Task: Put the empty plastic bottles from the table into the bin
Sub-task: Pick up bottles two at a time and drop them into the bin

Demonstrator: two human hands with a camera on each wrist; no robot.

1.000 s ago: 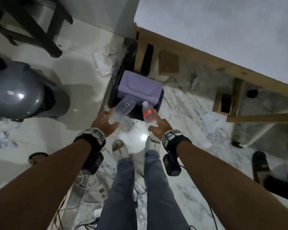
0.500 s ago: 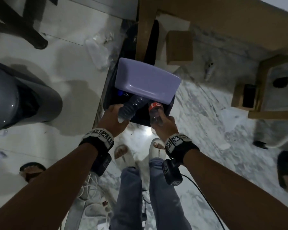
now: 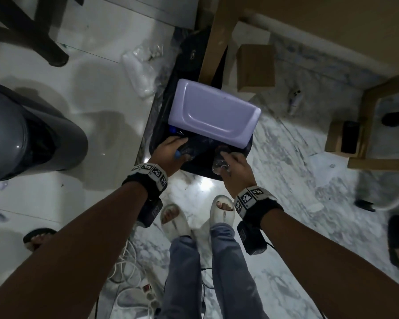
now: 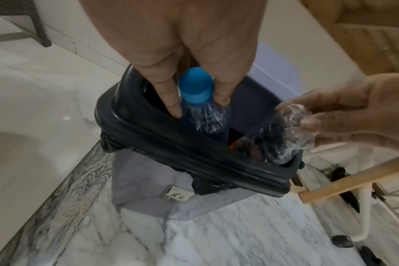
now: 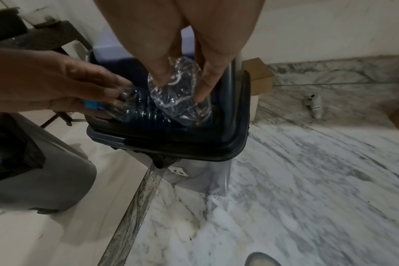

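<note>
Poking into the bin (image 4: 194,162) — two clear, crinkled bottles (image 4: 205,118).

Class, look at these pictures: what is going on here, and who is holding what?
A person stands over a dark bin with its lilac lid raised. The left hand holds a blue-capped bottle, the right hand a clear bottle by its base. Both bottles point down into the opening, still gripped, neither dropped yet.

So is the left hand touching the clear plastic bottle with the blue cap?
Touching: the left wrist view shows the left hand pinching the blue-capped bottle.
</note>
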